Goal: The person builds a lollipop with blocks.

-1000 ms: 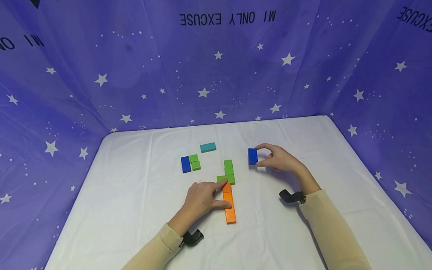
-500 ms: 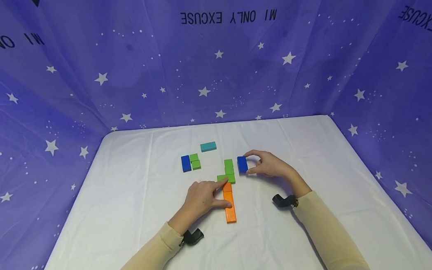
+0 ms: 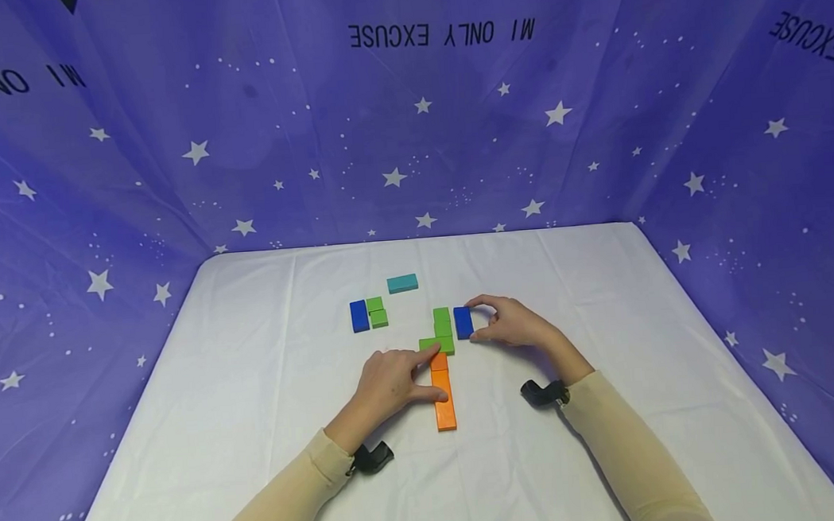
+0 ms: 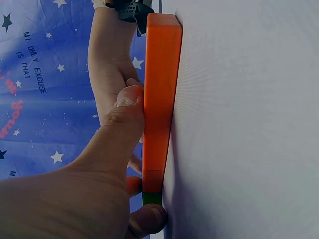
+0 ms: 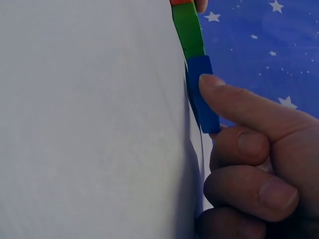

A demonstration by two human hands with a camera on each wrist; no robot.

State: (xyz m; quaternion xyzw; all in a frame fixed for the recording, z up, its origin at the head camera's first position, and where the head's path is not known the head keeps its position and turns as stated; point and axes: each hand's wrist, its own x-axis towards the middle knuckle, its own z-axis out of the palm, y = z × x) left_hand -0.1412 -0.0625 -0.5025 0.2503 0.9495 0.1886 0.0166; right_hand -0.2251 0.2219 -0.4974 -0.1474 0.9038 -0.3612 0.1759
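In the head view my right hand pinches a blue block by its two ends, between thumb and forefinger. It stands just right of a short column of green blocks. My left hand reaches in from the left. Its forefinger rests on the crosswise green block and its thumb touches the long orange block. A small orange block lies between those two, in line with them. The right wrist view shows the thumb on the blue block's side, low at the white cloth.
Left of the row lie another blue block and two small green blocks side by side. Farther back is a teal block. White cloth covers the table, and a purple star-printed curtain surrounds it.
My right hand has brought the blue block leftward and a little nearer, to the side of the green column. My left hand has stayed in place.
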